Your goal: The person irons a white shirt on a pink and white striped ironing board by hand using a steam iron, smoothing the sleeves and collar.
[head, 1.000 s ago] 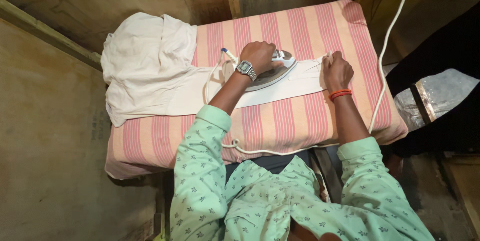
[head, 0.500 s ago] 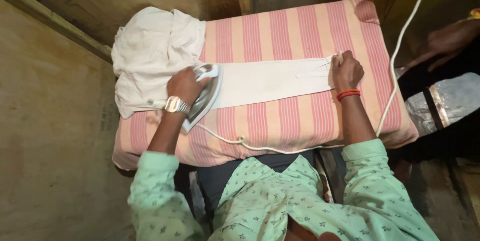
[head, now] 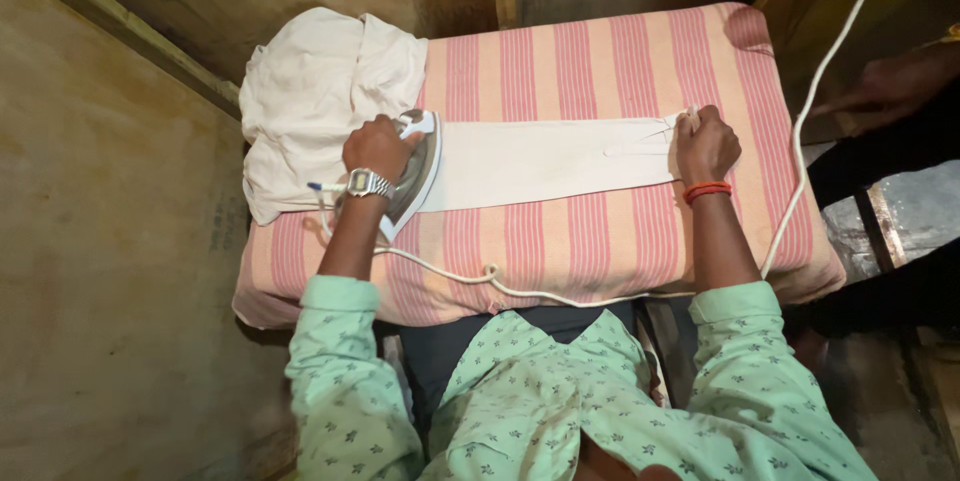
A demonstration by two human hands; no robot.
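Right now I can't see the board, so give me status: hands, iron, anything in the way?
Left hand grips iron on white cloth strip. Right hand pins strip's far end. Cord trails along near edge.

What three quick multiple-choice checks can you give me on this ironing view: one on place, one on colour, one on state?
1. Where does the iron sit?
A. at the strip's left end
B. at the strip's right end
C. off the pad

2. What colour is the band on the right wrist?
A. green
B. red-orange
C. blue

3. How does the white cloth strip lie?
A. rolled up
B. hanging off the edge
C. stretched flat

Answers:
1 A: the left hand grips the iron beside the bunched cloth.
2 B: the wristband shows red-orange.
3 C: the right hand pins its far end on the striped pad.
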